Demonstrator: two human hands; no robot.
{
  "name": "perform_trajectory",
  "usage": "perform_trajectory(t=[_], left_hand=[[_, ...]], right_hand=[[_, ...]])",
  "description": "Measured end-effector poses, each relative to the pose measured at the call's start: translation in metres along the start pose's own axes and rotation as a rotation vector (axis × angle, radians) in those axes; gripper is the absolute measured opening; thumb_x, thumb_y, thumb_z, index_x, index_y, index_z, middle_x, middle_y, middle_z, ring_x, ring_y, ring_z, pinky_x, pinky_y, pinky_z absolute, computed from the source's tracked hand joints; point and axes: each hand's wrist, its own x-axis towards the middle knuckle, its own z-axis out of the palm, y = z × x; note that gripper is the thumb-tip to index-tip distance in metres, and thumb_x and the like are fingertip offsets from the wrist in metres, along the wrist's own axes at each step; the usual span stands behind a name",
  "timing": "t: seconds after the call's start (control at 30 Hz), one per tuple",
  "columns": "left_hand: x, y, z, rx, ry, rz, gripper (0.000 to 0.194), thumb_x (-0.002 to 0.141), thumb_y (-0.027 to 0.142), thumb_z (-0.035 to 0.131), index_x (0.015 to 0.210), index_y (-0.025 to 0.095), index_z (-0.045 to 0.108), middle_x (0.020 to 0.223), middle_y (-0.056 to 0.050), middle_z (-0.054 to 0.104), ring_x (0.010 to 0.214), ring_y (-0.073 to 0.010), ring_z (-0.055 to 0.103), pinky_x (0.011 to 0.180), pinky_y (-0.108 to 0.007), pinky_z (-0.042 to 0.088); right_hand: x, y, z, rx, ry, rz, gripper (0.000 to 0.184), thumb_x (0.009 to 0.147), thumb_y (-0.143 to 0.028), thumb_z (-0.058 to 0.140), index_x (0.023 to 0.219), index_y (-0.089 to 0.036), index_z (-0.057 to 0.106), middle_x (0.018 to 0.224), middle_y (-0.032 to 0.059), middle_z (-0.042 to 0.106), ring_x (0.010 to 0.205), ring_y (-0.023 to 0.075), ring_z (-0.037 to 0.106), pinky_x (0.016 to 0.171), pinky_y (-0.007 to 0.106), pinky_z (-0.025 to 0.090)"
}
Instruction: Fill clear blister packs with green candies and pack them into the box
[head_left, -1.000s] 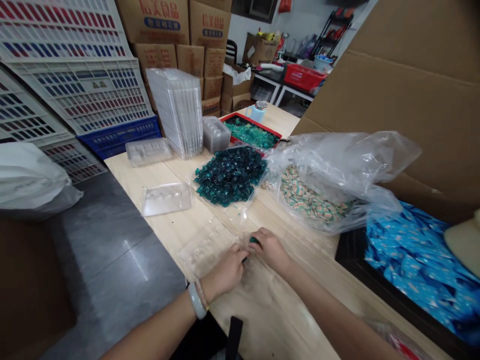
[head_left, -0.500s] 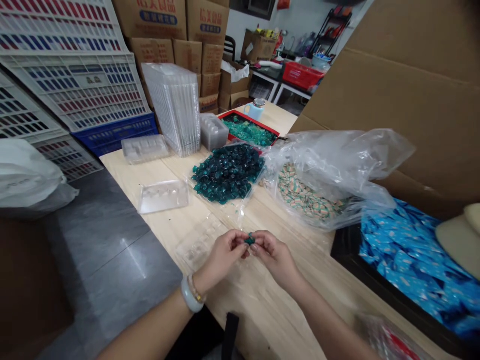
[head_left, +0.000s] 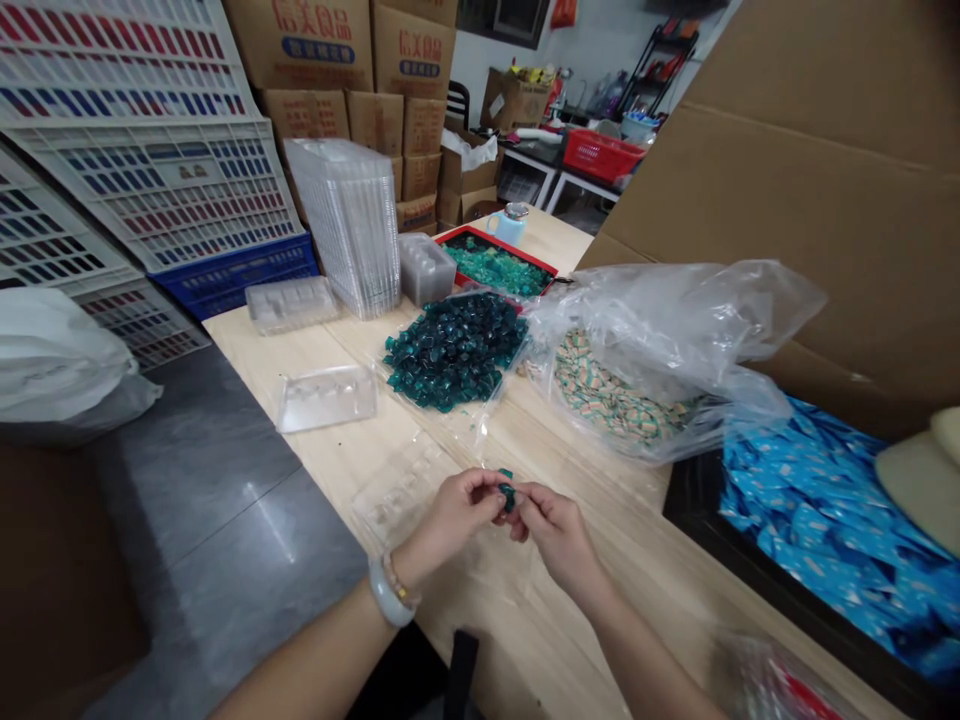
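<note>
Far left, a soft white sack [head_left: 52, 360] slumps against stacked white-and-blue plastic crates [head_left: 165, 190], and we're onto the pale wooden table [head_left: 480, 640]! A thin clear blister tray [head_left: 326, 397] lies on the wood, another [head_left: 291, 305] sits beyond it, and a tall stack of clear trays [head_left: 345, 228] towers behind.

Front and centre, the action: the left hand [head_left: 457, 520], pale bangle [head_left: 390, 605] on the wrist, and the right hand [head_left: 559, 540] are together, fingertips pinching a small glossy teal pod [head_left: 508, 495] in the air above the table, right beside a third clear tray [head_left: 397, 495].

Just beyond, a clear bag [head_left: 454, 352] spills a heap of dark teal pods, shiny little cushions, and a red-rimmed tray [head_left: 487, 243] behind it holds lighter green ones. Moving right, crinkly clear film [head_left: 675, 330] bunches over a pile of striped sachets [head_left: 615, 385], and at the far edge a black tray [head_left: 697, 530] brims with glossy blue sachets [head_left: 832, 520], under a big cardboard sheet [head_left: 825, 200].
</note>
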Motion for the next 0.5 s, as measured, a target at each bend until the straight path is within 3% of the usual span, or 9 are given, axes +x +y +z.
perform_trajectory(t=[0.17, 0.33, 0.4, 0.5], left_hand=[[-0.001, -0.004, 0.002, 0.154, 0.056, 0.024, 0.022, 0.067, 0.014, 0.047, 0.085, 0.01, 0.058, 0.062, -0.001, 0.056, 0.053, -0.0083, 0.051, 0.054, -0.022, 0.044], [-0.007, -0.005, 0.002, 0.366, 0.234, 0.123, 0.022, 0.068, 0.012, 0.046, 0.085, 0.013, 0.058, 0.075, -0.003, 0.059, 0.063, -0.0101, 0.055, 0.059, -0.022, 0.045], [-0.01, -0.003, 0.003, 0.423, 0.263, 0.204, 0.022, 0.069, 0.011, 0.046, 0.088, 0.014, 0.057, 0.083, -0.005, 0.06, 0.072, -0.0114, 0.056, 0.064, -0.023, 0.046], [-0.014, 0.0, 0.005, 0.485, 0.239, 0.3, 0.025, 0.07, 0.01, 0.045, 0.092, 0.015, 0.056, 0.086, -0.005, 0.059, 0.076, -0.0115, 0.056, 0.068, -0.023, 0.046]], right_hand=[[-0.003, 0.0, 0.002, 0.06, 0.007, 0.039, 0.029, 0.074, -0.041, 0.044, 0.069, -0.014, 0.054, 0.052, 0.0, 0.052, 0.042, 0.0095, 0.047, 0.042, 0.022, 0.039], [-0.013, 0.001, 0.004, -0.454, 0.206, -0.283, 0.016, 0.077, -0.028, 0.044, 0.076, -0.017, 0.055, 0.067, 0.0034, 0.057, 0.061, 0.0142, 0.053, 0.057, 0.026, 0.042], [-0.016, 0.0, 0.004, -0.593, 0.192, -0.372, 0.016, 0.079, -0.025, 0.041, 0.078, -0.017, 0.055, 0.073, 0.0052, 0.058, 0.067, 0.0155, 0.055, 0.061, 0.026, 0.042], [-0.017, -0.003, 0.005, -0.673, 0.155, -0.394, 0.019, 0.08, -0.023, 0.037, 0.081, -0.017, 0.056, 0.075, 0.0067, 0.059, 0.069, 0.0162, 0.056, 0.063, 0.027, 0.042]])
